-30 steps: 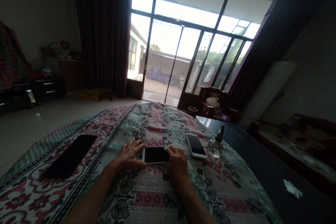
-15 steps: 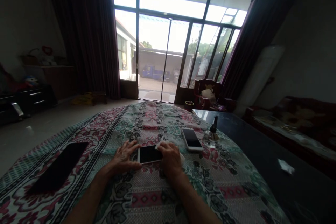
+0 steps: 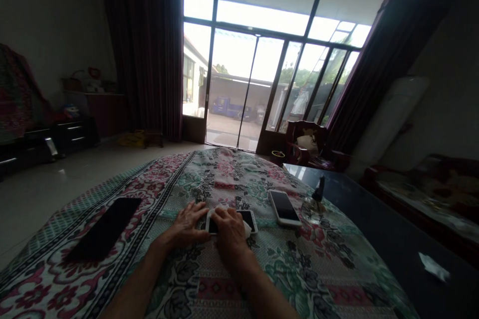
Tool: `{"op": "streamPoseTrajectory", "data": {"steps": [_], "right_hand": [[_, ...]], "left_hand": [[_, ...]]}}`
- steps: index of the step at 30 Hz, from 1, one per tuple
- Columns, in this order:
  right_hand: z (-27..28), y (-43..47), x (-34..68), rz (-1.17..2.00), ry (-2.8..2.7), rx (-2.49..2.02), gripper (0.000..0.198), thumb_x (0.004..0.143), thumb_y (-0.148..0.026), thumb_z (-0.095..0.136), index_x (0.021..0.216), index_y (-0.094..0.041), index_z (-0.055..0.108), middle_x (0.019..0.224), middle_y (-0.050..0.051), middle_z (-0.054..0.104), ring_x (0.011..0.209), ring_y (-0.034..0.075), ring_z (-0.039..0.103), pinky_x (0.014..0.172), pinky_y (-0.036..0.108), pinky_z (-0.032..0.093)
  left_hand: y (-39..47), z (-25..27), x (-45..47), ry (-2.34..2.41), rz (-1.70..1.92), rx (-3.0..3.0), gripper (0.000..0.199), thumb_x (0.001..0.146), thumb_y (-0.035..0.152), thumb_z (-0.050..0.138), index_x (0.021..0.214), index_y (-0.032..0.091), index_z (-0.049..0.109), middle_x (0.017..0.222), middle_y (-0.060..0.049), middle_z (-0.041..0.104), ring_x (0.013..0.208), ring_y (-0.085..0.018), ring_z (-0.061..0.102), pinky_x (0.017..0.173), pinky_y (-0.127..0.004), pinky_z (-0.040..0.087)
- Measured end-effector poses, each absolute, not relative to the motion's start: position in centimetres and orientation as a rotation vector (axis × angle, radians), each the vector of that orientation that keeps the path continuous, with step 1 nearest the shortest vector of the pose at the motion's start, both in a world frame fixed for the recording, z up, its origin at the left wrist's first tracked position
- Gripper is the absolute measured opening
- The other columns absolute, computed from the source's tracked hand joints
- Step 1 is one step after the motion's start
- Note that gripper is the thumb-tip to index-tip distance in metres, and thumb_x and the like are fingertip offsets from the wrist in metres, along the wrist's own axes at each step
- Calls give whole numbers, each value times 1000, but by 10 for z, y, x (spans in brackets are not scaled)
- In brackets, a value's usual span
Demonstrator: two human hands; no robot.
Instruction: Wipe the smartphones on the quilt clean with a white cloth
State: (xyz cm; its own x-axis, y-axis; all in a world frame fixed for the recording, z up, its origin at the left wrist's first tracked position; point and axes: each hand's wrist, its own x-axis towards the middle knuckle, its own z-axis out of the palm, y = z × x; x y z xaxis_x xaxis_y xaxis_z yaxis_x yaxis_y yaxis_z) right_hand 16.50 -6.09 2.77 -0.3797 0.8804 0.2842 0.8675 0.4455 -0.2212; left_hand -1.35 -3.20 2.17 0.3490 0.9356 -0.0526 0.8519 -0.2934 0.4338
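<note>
A white-framed smartphone (image 3: pixel 247 218) with a dark screen lies flat and sideways on the patterned cloth (image 3: pixel 213 271). My left hand (image 3: pixel 187 224) grips its left end, thumb at the near corner and fingers at the far one. Over the middle of the screen, my right hand (image 3: pixel 230 229) is closed on a white tissue (image 3: pixel 247 230) and presses it down; the hand hides part of the screen. To the right lies a second white smartphone (image 3: pixel 285 208), screen up. Beside that stands a clear spray bottle (image 3: pixel 314 208) with a black nozzle.
A flat black rectangular item (image 3: pixel 105 232) lies on the cloth at left. On the dark glossy tabletop (image 3: pixel 396 244) at right sits a crumpled white tissue (image 3: pixel 434 267). Beyond are a glass door (image 3: pixel 232 94), a wooden armchair (image 3: pixel 299 134) and dark curtains (image 3: pixel 149 60).
My right hand has slid the tissue leftward over the phone, from its right end to the middle, baring the right end. My left hand stays at the left end. The whole view has shifted slightly.
</note>
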Motion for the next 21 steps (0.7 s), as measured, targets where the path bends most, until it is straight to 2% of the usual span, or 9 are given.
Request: {"op": "streamPoseTrajectory", "data": {"steps": [3,6,10,15,21], "right_hand": [[27,-72,165,40,-2379,-1424,26,92,-23,53,114,-32,62,119,-2,63,107,21,49,86,33,35],[25,-89,180,12,-2388,-1393,24,95,-22,50,112,-33,63,123,-4,63,107,20,50,88,31,36],[27,-99,214,-16,-2337,-1476,33,94,-14,46,115,-32,63,128,-4,61,110,20,50,92,31,35],[34,-86,232,-7,-2216,-1699,44,87,-3,41,113,-27,67,126,-1,62,112,22,50,95,34,34],[29,-91,187,10,-2323,-1526,33,94,-18,46,119,-31,63,131,-2,59,114,22,48,93,33,34]], "left_hand": [[-33,27,-16,1524,227,2230,82,71,41,69,146,22,40,159,-7,24,147,-34,9,117,-50,16],[-34,29,-18,1500,215,2224,83,71,40,68,147,21,38,160,-7,22,148,-33,6,118,-50,14],[-33,25,-19,1488,272,2219,84,70,41,71,146,22,40,159,-7,24,147,-35,6,118,-49,13],[-31,21,-18,1496,296,2226,85,67,43,72,144,24,42,159,-6,25,147,-35,8,118,-48,15],[-31,21,-19,1503,263,2248,83,69,45,66,145,24,40,159,-6,25,147,-34,8,117,-51,15]]}}
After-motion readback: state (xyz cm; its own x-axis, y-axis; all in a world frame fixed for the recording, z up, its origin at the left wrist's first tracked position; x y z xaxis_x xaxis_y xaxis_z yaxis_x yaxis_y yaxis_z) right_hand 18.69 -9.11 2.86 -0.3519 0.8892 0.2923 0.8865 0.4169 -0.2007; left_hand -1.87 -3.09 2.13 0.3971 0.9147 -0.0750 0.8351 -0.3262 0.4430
